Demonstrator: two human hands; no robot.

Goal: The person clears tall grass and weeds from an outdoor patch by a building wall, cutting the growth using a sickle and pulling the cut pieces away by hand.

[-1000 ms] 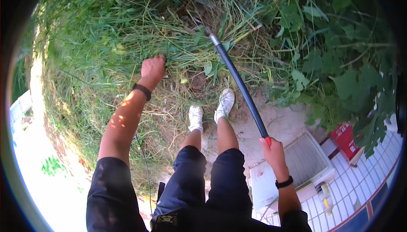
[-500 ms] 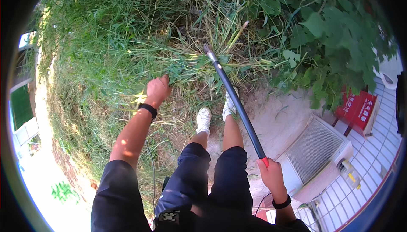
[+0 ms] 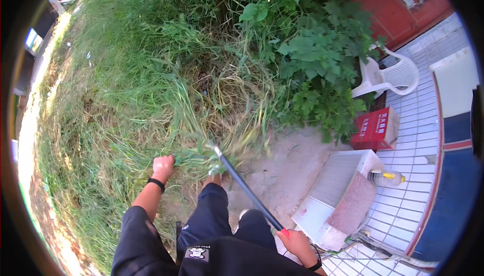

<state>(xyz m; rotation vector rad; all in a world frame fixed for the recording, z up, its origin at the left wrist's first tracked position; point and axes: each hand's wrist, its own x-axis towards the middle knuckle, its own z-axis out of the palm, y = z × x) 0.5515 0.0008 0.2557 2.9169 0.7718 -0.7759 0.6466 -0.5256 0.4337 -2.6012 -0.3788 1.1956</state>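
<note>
My left hand point(image 3: 164, 168), with a dark band at the wrist, is closed round a bunch of long green grass point(image 3: 194, 159) that spreads out to its right. My right hand point(image 3: 297, 246) grips the red end of a long black-handled tool point(image 3: 247, 190). The pole slants up and left to a metal collar beside the bunch. Grass stems and blur hide the tool's working head, so I cannot tell its shape. Bent and loose stalks point(image 3: 237, 109) lie just beyond it. My shoes are mostly covered by the grass and my legs.
Tall grass point(image 3: 121, 74) spreads ahead and left. Broad-leaved plants point(image 3: 317, 54) grow at the right. Beside the bare ground point(image 3: 282, 175) stand an air-conditioner unit point(image 3: 338, 185), a red box point(image 3: 375, 129), a white plastic chair point(image 3: 390, 76) and a plastic bottle point(image 3: 387, 177) near a tiled wall.
The view has tilted further ahead, showing the chair and red door. The tool's head and the grass bunch are now nearer my legs. Both hands keep their grip.
</note>
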